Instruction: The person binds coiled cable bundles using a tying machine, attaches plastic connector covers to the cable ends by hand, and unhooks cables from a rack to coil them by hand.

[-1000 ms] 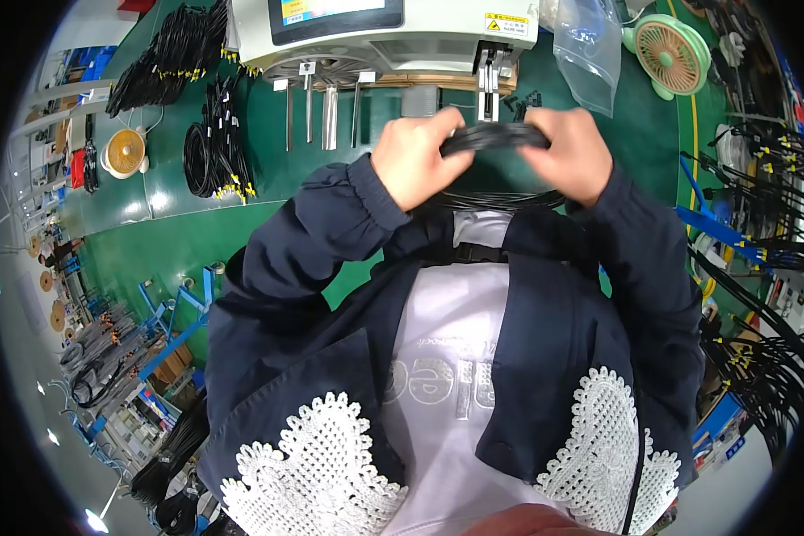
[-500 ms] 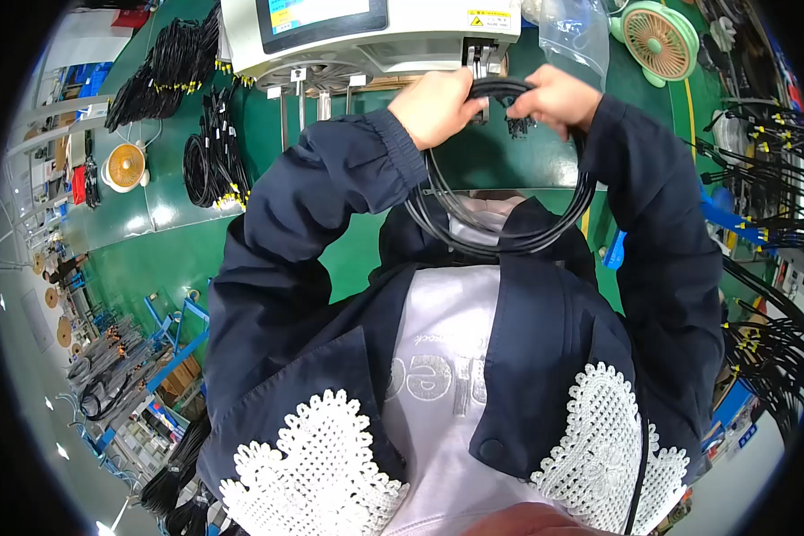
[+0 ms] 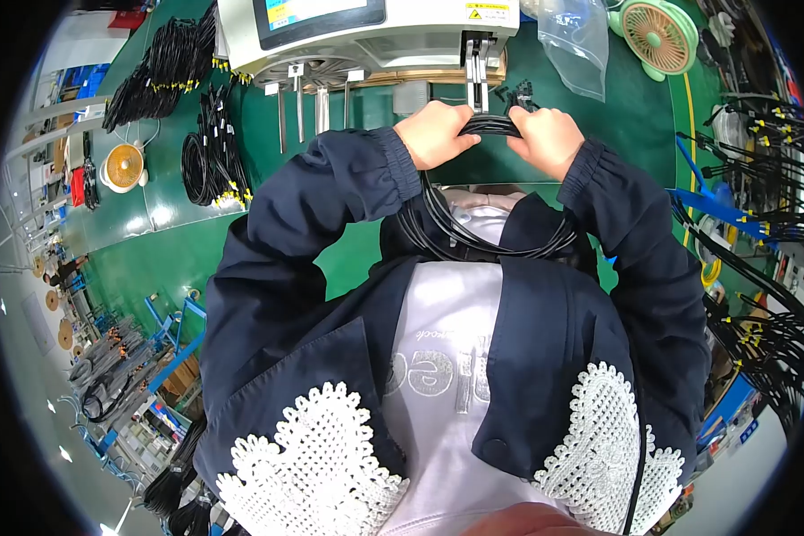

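A coil of black cable (image 3: 491, 126) is gripped from both sides, its loops hanging down in front of my body. My left hand (image 3: 432, 134) is closed round the left part of the bundle, thumb along it. On the right part my right hand (image 3: 548, 141) is closed too, its thumb pointing inward. The top of the coil lies just in front of the metal guide (image 3: 477, 76) of a white machine (image 3: 411, 40). Small black connectors (image 3: 518, 94) stick out beyond my right hand.
A clear plastic bag (image 3: 573, 49) and a green fan (image 3: 656, 40) stand to the right of the machine. Bundled black cables (image 3: 214, 147) and an orange-white fan (image 3: 125, 167) are on the left. More cables hang from a blue rack (image 3: 732, 214) at right.
Both hands have come down toward my body with the cable coil, away from the machine's guide. The right hand's fingers have closed round the bundle, and the lower loops have sagged closer together.
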`<state>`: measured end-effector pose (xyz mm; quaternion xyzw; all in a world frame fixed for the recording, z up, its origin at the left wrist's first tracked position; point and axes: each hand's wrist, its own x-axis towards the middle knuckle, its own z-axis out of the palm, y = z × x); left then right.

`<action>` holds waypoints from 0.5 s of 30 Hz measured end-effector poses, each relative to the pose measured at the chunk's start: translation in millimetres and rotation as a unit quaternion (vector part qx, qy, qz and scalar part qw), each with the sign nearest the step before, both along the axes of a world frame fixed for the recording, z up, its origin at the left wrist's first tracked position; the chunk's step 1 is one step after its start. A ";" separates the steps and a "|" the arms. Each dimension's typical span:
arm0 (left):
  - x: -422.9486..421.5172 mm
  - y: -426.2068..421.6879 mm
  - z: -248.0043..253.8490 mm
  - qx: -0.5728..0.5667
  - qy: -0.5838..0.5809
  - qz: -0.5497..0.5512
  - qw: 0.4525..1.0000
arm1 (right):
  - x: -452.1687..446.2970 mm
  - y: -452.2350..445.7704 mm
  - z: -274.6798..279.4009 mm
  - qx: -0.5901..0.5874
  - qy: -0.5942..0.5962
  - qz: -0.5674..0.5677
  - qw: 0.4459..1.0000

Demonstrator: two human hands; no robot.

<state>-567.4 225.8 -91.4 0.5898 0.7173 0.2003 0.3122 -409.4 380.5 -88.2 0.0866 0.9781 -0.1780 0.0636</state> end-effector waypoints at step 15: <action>8.1 -1.4 1.7 -0.161 -0.164 0.075 0.970 | -5.5 10.2 9.0 -0.392 -0.234 -0.122 0.881</action>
